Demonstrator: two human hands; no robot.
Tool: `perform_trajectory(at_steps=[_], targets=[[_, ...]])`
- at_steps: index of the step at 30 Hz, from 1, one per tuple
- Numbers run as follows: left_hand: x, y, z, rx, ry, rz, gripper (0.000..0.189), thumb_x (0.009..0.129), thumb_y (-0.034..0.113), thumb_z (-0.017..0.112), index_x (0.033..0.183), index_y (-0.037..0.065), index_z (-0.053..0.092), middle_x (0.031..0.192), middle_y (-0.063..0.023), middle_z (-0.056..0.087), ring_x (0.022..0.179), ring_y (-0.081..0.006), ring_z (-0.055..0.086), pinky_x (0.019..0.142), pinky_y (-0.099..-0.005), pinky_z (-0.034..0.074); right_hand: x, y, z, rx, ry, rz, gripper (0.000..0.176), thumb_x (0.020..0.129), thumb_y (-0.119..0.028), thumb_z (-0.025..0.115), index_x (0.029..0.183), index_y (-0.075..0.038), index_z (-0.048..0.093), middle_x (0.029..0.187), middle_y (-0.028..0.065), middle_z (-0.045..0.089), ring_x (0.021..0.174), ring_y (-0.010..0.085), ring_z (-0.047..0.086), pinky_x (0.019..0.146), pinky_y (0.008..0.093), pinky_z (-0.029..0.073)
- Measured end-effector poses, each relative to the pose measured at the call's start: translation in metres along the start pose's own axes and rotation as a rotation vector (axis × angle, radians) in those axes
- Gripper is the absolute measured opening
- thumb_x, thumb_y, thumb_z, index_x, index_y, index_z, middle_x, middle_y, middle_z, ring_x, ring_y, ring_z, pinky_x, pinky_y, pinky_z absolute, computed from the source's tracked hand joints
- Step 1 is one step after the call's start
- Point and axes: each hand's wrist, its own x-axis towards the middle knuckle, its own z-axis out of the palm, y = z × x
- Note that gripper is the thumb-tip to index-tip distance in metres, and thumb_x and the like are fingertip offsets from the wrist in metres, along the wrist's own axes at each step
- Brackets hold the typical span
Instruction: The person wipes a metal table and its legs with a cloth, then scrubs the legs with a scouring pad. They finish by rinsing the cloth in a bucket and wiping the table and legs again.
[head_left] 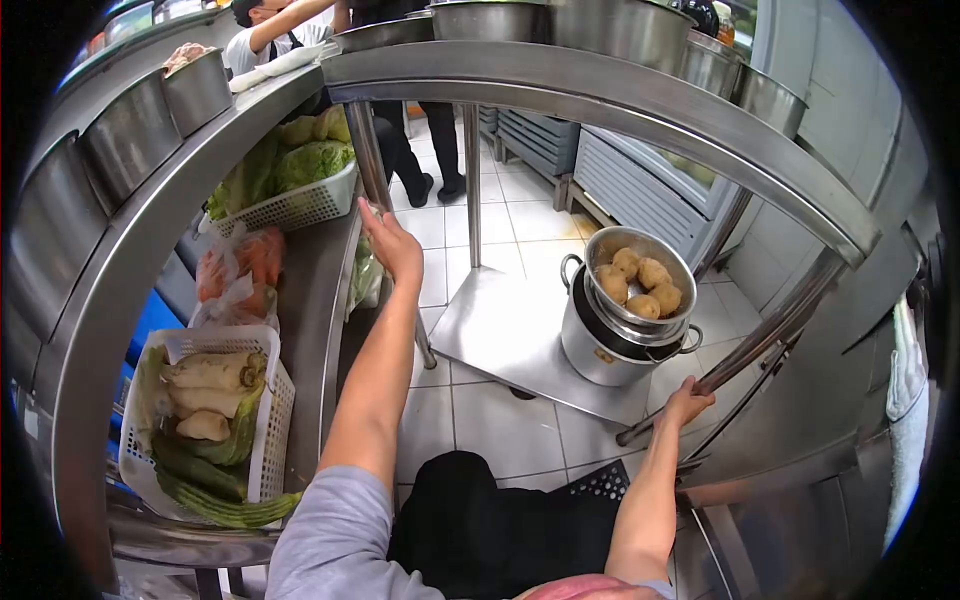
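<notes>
My left hand (392,245) reaches forward beside a steel table leg (366,150), at the edge of the left lower shelf (310,300); its fingers are close together, and whether they grip anything is unclear. On the right, my right hand (688,403) is closed around the lower end of a slanted steel leg (760,345). Between the hands, a steel bowl (685,262) of several potatoes (640,285) rests on a large two-handled pot (600,350). That pot stands on a low steel shelf (500,320).
Left shelf: a white basket (275,400) with radishes and green gourds, bagged carrots (240,270), a lettuce basket (320,200). Steel pans (490,22) line the counter above. People (290,30) stand beyond it. Grey louvred cabinets (635,175) are behind the pot.
</notes>
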Motion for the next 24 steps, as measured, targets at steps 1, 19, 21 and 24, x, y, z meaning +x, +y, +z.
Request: perform_trajectory(at_steps=[1,19,21,24], targets=[[-0.001,0.001,-0.001,0.022,-0.004,-0.003,0.054,0.097,0.010,0.048,0.147,0.005,0.030,0.138,-0.0283,0.046,0.123,-0.0451,0.048,0.099,-0.0463,0.039,-0.008,-0.012,-0.004,-0.030,-0.007,-0.002,0.031,0.093,-0.009,0.060,0.115,-0.001,0.039,0.109,0.0110,0.053,0.097,0.0230,0.055,0.087,0.0357,0.043],[-0.051,-0.157,0.047,-0.444,-0.484,-0.588,0.029,0.097,0.026,0.045,0.107,0.005,0.062,0.099,-0.0095,0.064,0.084,-0.0218,0.063,0.066,-0.0373,0.053,-0.077,-0.025,0.001,-0.334,-0.371,-0.209,0.045,0.093,-0.026,0.058,0.123,0.002,0.040,0.100,0.0217,0.062,0.094,0.0412,0.062,0.082,0.0481,0.046],[-0.097,-0.036,0.003,-0.576,-0.464,-0.917,0.028,0.100,0.031,0.045,0.118,0.012,0.055,0.102,-0.0085,0.062,0.090,-0.0239,0.064,0.064,-0.0387,0.055,-0.088,-0.040,-0.002,-0.364,-0.429,-0.184,0.045,0.094,-0.026,0.057,0.125,0.003,0.040,0.101,0.0240,0.063,0.097,0.0445,0.061,0.083,0.0498,0.046],[-0.158,0.003,-0.026,-0.748,-0.627,-1.083,0.030,0.101,0.032,0.046,0.124,0.014,0.053,0.116,-0.0064,0.056,0.104,-0.0226,0.058,0.076,-0.0458,0.054,-0.094,-0.047,-0.006,-0.384,-0.511,-0.213,0.043,0.096,-0.028,0.053,0.125,0.003,0.041,0.102,0.0263,0.062,0.097,0.0467,0.060,0.083,0.0513,0.045]])
